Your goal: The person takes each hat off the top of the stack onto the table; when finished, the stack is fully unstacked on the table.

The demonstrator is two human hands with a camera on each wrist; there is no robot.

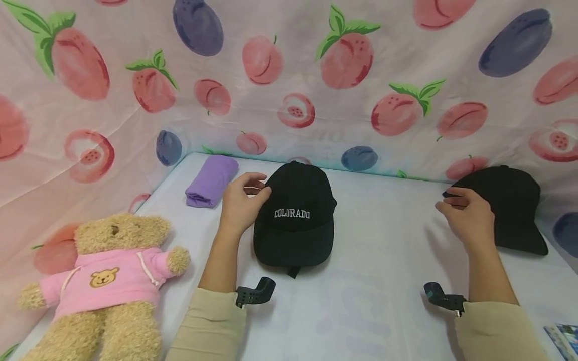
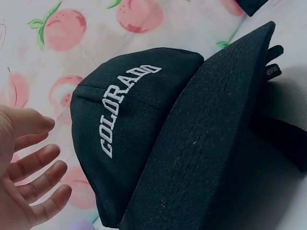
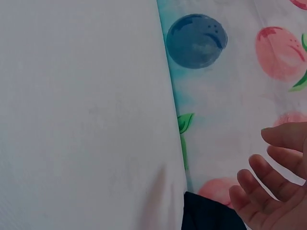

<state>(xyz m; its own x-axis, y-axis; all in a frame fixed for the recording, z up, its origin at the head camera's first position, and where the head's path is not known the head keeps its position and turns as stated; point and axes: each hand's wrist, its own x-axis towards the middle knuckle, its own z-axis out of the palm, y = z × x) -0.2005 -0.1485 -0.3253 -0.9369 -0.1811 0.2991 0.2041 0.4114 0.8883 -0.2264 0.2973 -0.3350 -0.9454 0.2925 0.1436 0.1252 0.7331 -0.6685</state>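
A black baseball cap [image 1: 295,220] with white COLORADO lettering lies on the white table, its brim toward me. Beside its crown is my left hand [image 1: 244,203], fingers loosely bent; the left wrist view shows a gap between this hand [image 2: 29,167] and the cap [image 2: 144,129]. A second black cap [image 1: 515,210] lies at the far right, its brim pointing toward the lower right. My right hand [image 1: 469,215] hovers in front of that cap's left side and hides part of it. In the right wrist view the right hand [image 3: 273,187] has relaxed fingers and holds nothing.
A rolled purple cloth [image 1: 211,181] lies behind and left of my left hand. A teddy bear [image 1: 108,276] in a pink top lies at the left. A fruit-print curtain [image 1: 307,135] borders the table's back and sides. A small colourful flat item [image 1: 564,338] shows at the lower right edge.
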